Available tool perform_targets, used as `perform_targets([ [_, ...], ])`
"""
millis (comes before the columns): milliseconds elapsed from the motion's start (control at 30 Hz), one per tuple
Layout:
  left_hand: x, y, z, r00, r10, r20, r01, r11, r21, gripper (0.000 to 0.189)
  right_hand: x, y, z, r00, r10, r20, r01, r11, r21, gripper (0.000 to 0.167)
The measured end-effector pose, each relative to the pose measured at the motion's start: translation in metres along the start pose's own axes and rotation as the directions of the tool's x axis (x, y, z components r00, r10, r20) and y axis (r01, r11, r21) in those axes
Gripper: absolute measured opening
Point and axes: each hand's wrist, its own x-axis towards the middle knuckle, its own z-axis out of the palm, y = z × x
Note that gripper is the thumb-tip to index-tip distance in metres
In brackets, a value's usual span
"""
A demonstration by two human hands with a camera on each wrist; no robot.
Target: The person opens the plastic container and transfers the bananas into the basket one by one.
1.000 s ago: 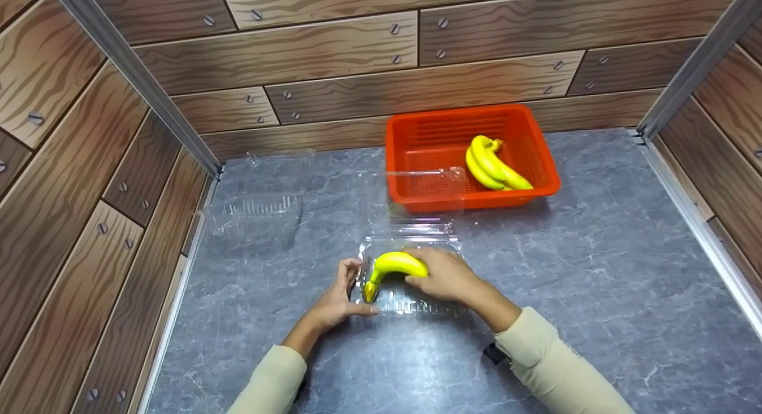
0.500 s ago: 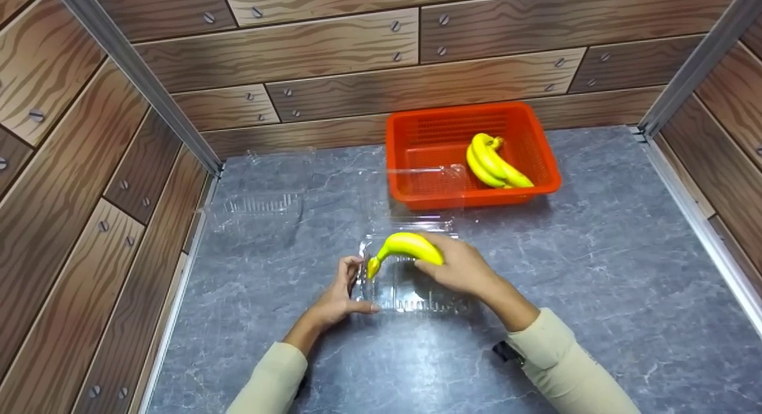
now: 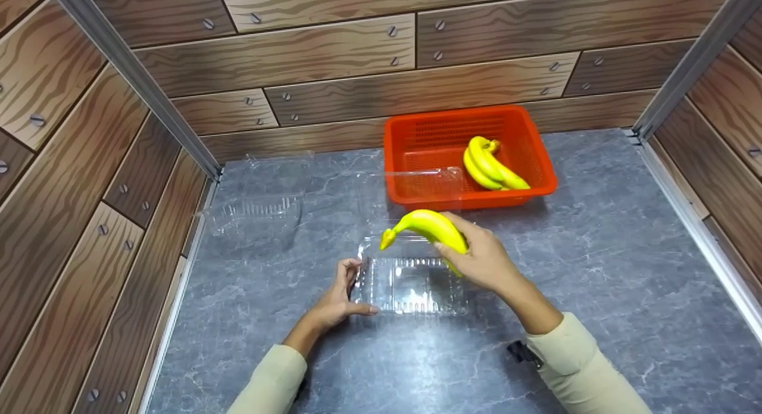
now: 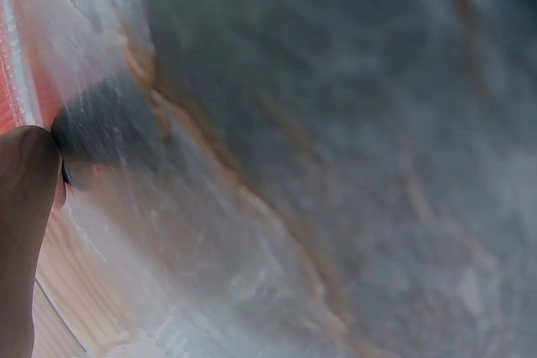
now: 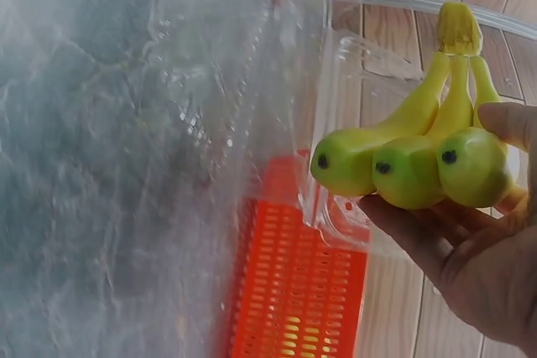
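Note:
My right hand (image 3: 485,259) grips a bunch of three yellow bananas (image 3: 430,226) and holds it over the back right of a clear plastic clamshell box (image 3: 381,310). In the right wrist view, the joined stem of the bananas (image 5: 457,31) points up and their greenish tips face the camera. The box lies with its lid (image 3: 369,193) folded back, overlapping the basket in the head view. My left hand (image 3: 333,302) holds the box's left side, thumb at the front corner and fingers farther back. In the left wrist view, a fingertip (image 4: 29,153) presses on the blurred clear plastic.
A red-orange basket (image 3: 473,201) stands against the back wall with another bunch of bananas (image 3: 489,167) in it. A second clear clamshell box (image 3: 256,214) sits at the back left. Wood-patterned walls (image 3: 333,104) and metal rails (image 3: 702,205) bound the grey marbled table (image 3: 595,271).
My right hand has lifted the bananas out of the clamshell box and moved them back and to the right. The left hand has stayed on the box's left side.

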Motion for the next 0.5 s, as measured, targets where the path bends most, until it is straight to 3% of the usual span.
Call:
perform_targets([
  [500,-0.001,0.001,0.001,1.0,0.002,-0.005,-0.003,1.0,-0.017,0.098,0.002,0.002,-0.026,0.991,-0.007,-0.135,0.014,0.999,0.051,0.055],
])
